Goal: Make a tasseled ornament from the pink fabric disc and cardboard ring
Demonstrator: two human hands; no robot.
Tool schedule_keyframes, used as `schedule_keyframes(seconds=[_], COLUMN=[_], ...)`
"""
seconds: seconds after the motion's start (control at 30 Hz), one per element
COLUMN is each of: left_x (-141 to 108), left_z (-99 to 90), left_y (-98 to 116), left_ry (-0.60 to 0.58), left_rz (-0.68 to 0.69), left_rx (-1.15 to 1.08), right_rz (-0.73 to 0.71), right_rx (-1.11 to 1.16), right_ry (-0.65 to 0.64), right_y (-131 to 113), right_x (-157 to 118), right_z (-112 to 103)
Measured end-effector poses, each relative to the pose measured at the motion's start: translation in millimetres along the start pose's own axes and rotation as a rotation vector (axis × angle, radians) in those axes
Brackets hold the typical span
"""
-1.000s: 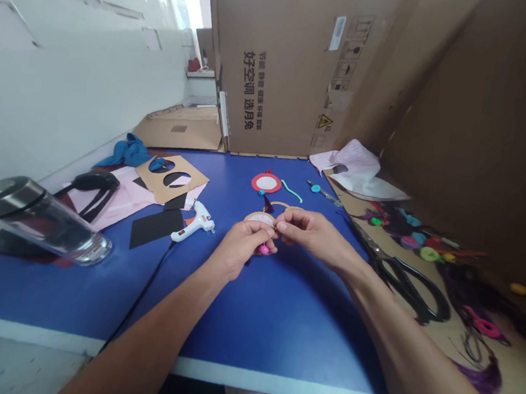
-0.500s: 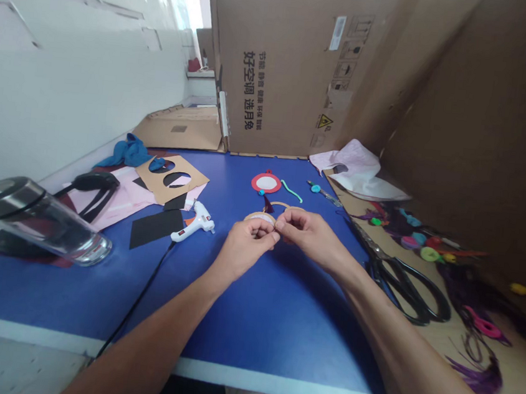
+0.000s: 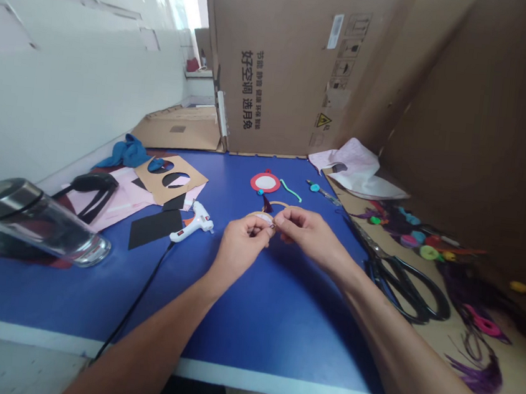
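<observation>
My left hand (image 3: 241, 250) and my right hand (image 3: 304, 231) meet above the blue table (image 3: 69, 296), their fingertips pinching a thin wooden ring (image 3: 260, 214). A second wooden hoop edge (image 3: 283, 204) shows just behind my right fingers. Whatever the fingertips pinch between them is too small to make out. Beyond my hands lies a round red-rimmed mirror ornament (image 3: 265, 183) with a dark tassel (image 3: 267, 205). A green pipe cleaner (image 3: 290, 190) curves to its right. A white hot glue gun (image 3: 193, 222) rests left of my left hand.
Black card (image 3: 155, 228), a cardboard stencil (image 3: 171, 178) and a glass bottle (image 3: 37, 220) lie on the left. Large black scissors (image 3: 404, 288) sit at the right edge, by colourful craft pieces (image 3: 418, 238) on cardboard. Cardboard boxes (image 3: 276, 67) stand behind.
Both hands have risen slightly, lifting the wooden ring. The pink bead seen under my left hand a second ago no longer shows. The objects on the table have not moved.
</observation>
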State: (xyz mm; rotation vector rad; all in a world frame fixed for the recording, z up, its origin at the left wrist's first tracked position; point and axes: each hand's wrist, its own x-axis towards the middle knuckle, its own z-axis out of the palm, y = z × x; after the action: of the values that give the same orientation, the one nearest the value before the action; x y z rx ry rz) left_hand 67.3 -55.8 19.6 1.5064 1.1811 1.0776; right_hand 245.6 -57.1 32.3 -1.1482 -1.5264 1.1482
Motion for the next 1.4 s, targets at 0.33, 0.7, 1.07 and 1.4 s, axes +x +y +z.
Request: schedule_keyframes(seconds=[0.33, 0.7, 1.07, 1.4], left_x=[2, 2, 2, 2], left_z=[-3.8, -9.6, -10.1, -11.7], left_y=[6, 1, 3, 6], left_ry=[-0.102, -0.236, -0.267, -0.291], left_rz=[-0.186, -0.192, -0.195, -0.234], left_rx=[-0.267, -0.361, -0.363, -0.365], right_rz=[-0.073, -0.106, -0.094, -0.126], right_rx=[0.093, 0.117, 0.104, 0.118], right_ry=[-0.114, -0.131, -0.133, -0.175], right_y=[-4, -4, -5, 1], right_x=[-1, -1, -2, -1], right_z=[-6, -8, -9, -11])
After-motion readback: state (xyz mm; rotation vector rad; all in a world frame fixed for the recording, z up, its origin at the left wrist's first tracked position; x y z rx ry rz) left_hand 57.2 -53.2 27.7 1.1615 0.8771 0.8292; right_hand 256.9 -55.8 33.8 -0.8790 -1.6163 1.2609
